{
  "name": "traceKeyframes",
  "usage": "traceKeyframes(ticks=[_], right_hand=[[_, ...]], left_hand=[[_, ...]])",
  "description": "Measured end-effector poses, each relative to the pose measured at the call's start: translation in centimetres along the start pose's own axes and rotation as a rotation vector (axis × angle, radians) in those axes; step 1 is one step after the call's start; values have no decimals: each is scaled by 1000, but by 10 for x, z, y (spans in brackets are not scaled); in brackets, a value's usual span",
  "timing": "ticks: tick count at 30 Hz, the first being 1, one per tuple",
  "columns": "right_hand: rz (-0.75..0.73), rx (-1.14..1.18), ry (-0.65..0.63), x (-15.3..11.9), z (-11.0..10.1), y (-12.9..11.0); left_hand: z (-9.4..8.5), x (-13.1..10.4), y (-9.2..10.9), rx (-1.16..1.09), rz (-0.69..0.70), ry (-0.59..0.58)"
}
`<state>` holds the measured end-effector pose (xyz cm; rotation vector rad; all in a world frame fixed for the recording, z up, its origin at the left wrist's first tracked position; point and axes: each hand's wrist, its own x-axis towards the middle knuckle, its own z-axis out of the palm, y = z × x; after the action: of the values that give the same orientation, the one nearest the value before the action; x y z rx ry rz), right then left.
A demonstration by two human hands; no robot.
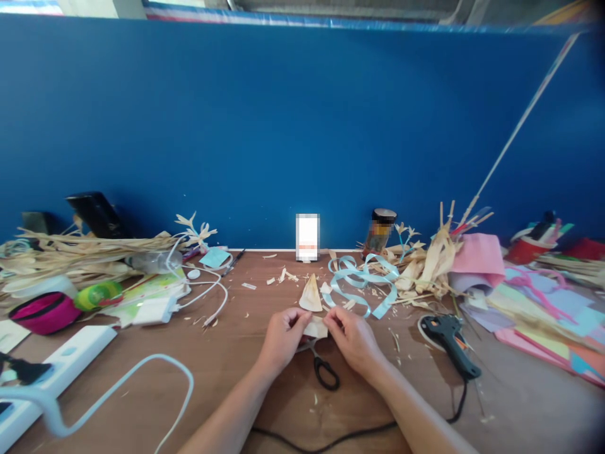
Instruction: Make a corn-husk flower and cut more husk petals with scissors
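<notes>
My left hand [285, 337] and my right hand [352, 337] meet in the middle of the table. Between them, both pinch a small pale piece of dried husk [316, 328] by its sides. Just beyond my fingertips lies a pointed cream husk piece [311, 295]. Below the held piece rests a pair of scissors [326, 373], its black handle loop showing and its blades partly hidden by my left hand. A curled light-blue ribbon [347, 277] spreads out past my right hand.
A glue gun [447, 340] lies at the right, its black cord [331, 444] crossing in front of me. Bundled dried husks [435, 258] and coloured sheets [543, 302] fill the far right. At left are a power strip [66, 372], white cables [220, 296] and a charger [155, 311].
</notes>
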<state>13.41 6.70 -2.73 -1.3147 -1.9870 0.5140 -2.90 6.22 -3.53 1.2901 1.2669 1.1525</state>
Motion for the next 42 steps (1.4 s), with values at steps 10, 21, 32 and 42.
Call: traceKeyframes(ticks=[10,21,32,42], right_hand=[[96,439,43,-4,12,-7],[8,-73,-44,-2,2,-4],[-189,-300,-358,-8,-17,-20],[-271,-282,-395,-9,-25,-23]], left_hand=[[13,-7,5,-336,-54,41],[3,3,0,-432,-98,259],[-5,7,3,-528,-129,327],[-14,11,15,-704,-114,359]])
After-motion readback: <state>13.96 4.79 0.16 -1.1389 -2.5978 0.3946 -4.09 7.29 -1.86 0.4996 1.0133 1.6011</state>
